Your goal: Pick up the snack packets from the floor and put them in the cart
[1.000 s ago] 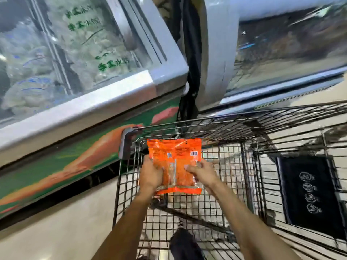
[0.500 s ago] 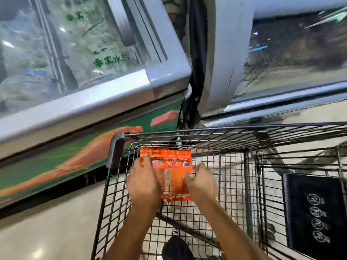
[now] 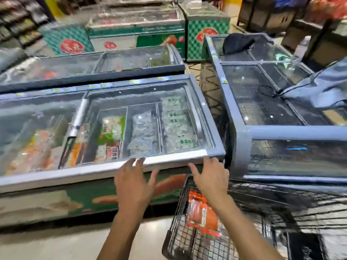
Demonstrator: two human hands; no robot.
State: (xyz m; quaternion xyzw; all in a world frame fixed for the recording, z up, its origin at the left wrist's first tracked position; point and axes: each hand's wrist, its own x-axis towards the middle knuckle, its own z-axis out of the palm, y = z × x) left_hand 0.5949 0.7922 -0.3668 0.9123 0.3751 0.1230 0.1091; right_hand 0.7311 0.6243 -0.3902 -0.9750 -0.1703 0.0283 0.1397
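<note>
The packet (image 3: 201, 214) is seen lying in the cart (image 3: 176, 233), at its front-left corner. Nothing is held by either hand (image 3: 134, 186) (image 3: 211, 178) (fingers spread, judged freed for another pickup).

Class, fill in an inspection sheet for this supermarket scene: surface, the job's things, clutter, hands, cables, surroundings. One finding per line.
Surface: pale glossy floor; no packets seen on the visible part.
Job's things: orange snack packet lies inside the wire cart, near its front corner.
Clutter: dark bundle on top of the right freezer; grey cover draped over its far side.
Hands: left hand and right hand both open, fingers spread, holding nothing, raised in front of the left freezer's rim.
Cables: thin dark cord on the right freezer's glass.
Surroundings: more chest freezers behind; shelves far left.
</note>
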